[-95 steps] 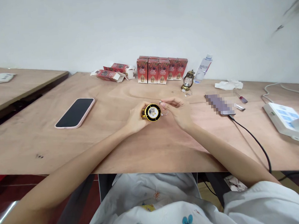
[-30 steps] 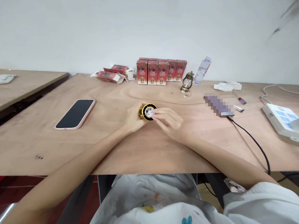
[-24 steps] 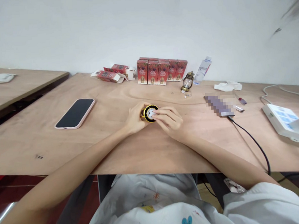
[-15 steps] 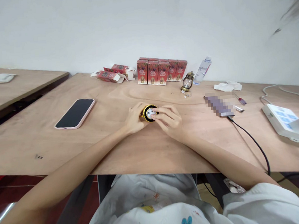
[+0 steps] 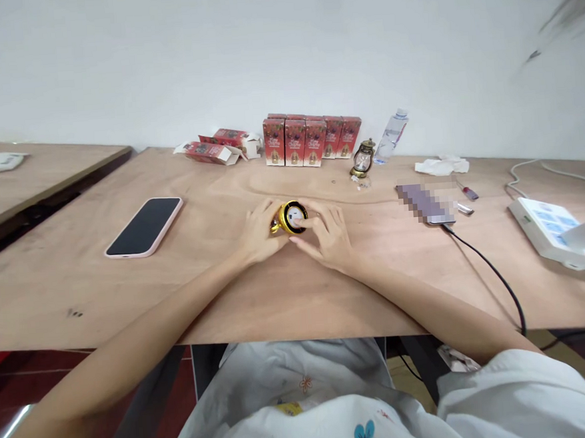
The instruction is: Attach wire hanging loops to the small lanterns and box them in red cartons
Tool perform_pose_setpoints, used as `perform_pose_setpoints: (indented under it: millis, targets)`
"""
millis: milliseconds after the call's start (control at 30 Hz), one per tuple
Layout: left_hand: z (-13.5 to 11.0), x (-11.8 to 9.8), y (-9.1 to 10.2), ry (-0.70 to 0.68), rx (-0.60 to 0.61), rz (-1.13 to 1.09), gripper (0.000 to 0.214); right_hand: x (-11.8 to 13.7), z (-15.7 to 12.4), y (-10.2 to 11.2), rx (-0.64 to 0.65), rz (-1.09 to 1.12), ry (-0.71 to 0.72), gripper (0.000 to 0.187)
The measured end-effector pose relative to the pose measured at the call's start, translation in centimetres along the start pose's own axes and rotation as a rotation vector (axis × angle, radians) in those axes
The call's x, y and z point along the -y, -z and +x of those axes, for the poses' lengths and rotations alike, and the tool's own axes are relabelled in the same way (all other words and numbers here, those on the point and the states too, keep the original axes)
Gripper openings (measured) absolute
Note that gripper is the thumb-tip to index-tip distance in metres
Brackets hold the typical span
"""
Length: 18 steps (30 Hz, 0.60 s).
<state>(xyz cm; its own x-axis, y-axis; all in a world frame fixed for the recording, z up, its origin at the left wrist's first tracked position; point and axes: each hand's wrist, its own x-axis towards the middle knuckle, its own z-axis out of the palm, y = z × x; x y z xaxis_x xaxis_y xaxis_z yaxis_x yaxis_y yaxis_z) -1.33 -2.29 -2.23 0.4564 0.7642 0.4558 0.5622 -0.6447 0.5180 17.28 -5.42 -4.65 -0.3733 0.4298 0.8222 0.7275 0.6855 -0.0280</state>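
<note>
Gripping the gold object point(image 5: 286, 217) at the centre of the frame, the left hand point(image 5: 262, 234) steadies it while the right hand point(image 5: 330, 236) lays a fingertip on its white disc point(image 5: 293, 213); whether that hand also grasps the rim, I cannot tell. An off-centre push could tilt the disc or twist the piece loose onto the bench point(image 5: 278, 300).

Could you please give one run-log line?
left hand: holding gold-rimmed round item; right hand: touching its white centre; beyond: red boxes, bronze-coloured lantern
</note>
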Motion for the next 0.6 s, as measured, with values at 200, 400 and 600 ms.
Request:
perform_pose_setpoints:
  millis: [200,400,600]
  targets:
    - [-0.21,-0.09,0.19,-0.008,0.04,0.196,0.044,0.31,-0.13,-0.09,-0.025,0.158,-0.05,0.028]
    - [-0.3,-0.09,0.39,-0.042,0.07,0.256,0.043,0.2,-0.2,-0.36,-0.064,0.265,-0.022,0.023]
    - [-0.16,0.31,0.01,-0.012,0.069,0.299,0.044,0.02,-0.37,-0.91,-0.119,0.301,-0.01,0.023]
